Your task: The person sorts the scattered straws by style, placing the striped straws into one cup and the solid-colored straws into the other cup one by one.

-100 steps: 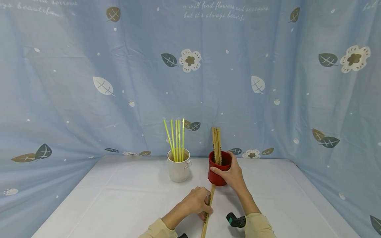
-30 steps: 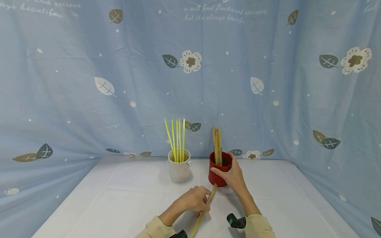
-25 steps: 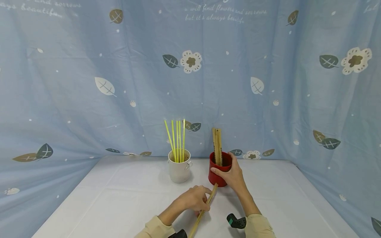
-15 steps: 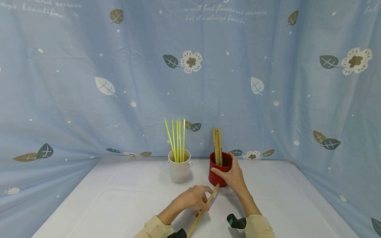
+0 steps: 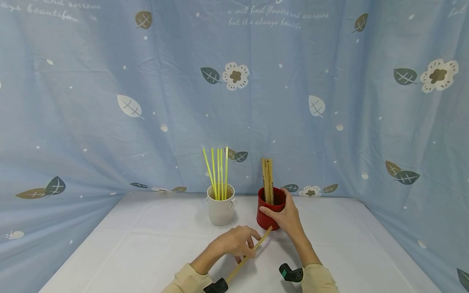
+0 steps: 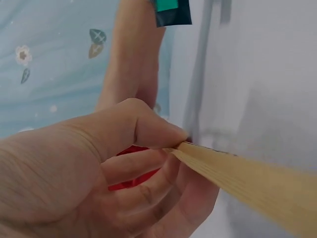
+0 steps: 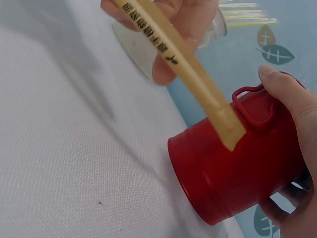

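My left hand [image 5: 235, 243] pinches a paper-wrapped straw [image 5: 264, 238], a long tan sleeve printed with dark characters, between thumb and fingers. The straw slants above the table, its flat far end just in front of the small red bucket [image 5: 264, 216]. In the right wrist view that end [image 7: 225, 126] overlaps the bucket's side; whether they touch I cannot tell. My right hand [image 5: 287, 215] grips the red bucket from the right, thumb at the front near the rim. Several similar tan wrapped straws [image 5: 268, 177] stand upright inside it.
Left of the red bucket stands a white bucket [image 5: 219, 213] with a small side handle, holding several yellow-green sticks [image 5: 219, 175]. Both are near the back of the white table [image 5: 146, 244]. Behind hangs a blue patterned curtain [image 5: 176, 101]. Black wrist devices [image 5: 290, 272] sit by my sleeves.
My left hand has shifted slightly left and turned the straw to a steeper slant, its far end moving right across the red bucket's front. My right hand keeps its grip.
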Demonstrator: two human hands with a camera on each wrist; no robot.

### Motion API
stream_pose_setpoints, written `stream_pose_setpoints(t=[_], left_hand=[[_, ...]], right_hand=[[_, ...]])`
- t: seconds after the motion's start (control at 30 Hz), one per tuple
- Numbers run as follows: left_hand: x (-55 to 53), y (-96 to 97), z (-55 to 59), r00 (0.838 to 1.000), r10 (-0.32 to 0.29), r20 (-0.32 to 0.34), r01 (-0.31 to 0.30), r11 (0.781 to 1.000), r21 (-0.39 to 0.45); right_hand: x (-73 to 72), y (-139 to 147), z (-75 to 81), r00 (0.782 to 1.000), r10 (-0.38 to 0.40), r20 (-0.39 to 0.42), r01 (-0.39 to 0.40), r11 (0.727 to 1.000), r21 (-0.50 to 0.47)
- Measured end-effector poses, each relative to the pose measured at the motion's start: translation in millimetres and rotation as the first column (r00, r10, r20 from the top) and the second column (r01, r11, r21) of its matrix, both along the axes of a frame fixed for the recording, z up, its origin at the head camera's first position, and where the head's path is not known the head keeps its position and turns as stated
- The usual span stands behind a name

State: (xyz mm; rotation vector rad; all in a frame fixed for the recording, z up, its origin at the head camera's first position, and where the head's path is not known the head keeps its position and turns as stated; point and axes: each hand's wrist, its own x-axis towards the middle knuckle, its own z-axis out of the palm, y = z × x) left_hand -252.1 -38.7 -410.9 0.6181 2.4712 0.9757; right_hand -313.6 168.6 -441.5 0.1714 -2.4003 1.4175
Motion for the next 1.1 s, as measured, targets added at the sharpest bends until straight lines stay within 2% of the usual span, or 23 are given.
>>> stream_pose_setpoints(t=[0.23,0.37,0.67,0.93,1.1], left_hand=[[0.3,-3.0,4.8,1.0,-0.016,-0.02,0.016,1.0,0.009],[-0.1,-3.6,6.6,0.999,-0.039,-0.014,0.039,0.999,0.037],[-1.9,-5.3,7.6,0.994,-0.097,-0.045,0.1,0.993,0.068],[-2.5,-9.4,12.4,0.993,-0.106,-0.045,0.108,0.993,0.049],[-3.1,-10.0,12.8,0.994,-0.106,-0.036,0.109,0.99,0.089]], right_hand=[[-0.4,0.2,0.0,1.0,0.003,-0.003,-0.003,1.0,-0.001],[-0.8,0.3,-0.1,1.0,0.002,-0.006,-0.002,1.0,-0.002],[-1.3,0.2,-1.0,1.0,-0.003,-0.013,0.004,1.0,0.006],[-2.0,-0.1,-1.5,1.0,-0.001,-0.01,0.001,1.0,0.003],[-3.0,-0.2,-2.0,1.0,0.0,-0.002,0.0,1.0,-0.009]])
